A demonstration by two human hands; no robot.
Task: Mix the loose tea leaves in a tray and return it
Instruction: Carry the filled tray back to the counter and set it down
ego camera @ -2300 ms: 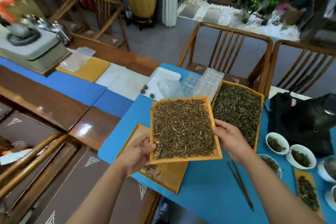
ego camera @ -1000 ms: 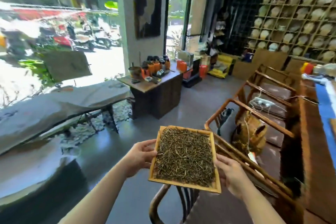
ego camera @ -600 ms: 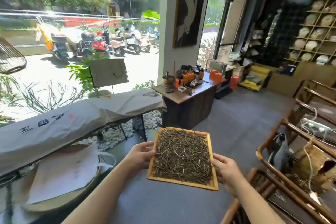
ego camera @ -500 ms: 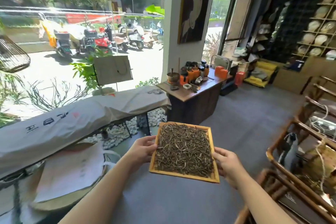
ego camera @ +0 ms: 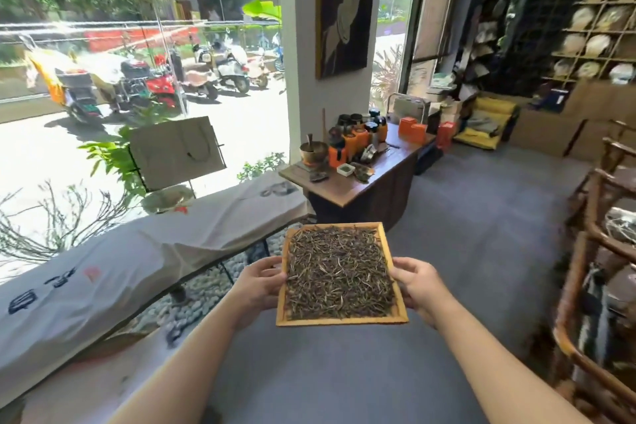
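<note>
Wooden and pale yellow, the tray (ego camera: 341,321) was held level in the air above the grey floor (ego camera: 481,217). Thin dark-and-tan tea leaves (ego camera: 339,274) covered it evenly. Left hand (ego camera: 260,286) and right hand (ego camera: 418,284) had fingers closed on its sides.

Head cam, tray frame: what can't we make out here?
- Tray underside and the fingers beneath it: hidden by the tray itself, so neither hand's grip shows fully (left hand, right hand).
- Tray floor: covered by the tea leaves.
- Wooden chair: blurred, cut off by the right edge.
- Jars on the side table: too small to read.
</note>
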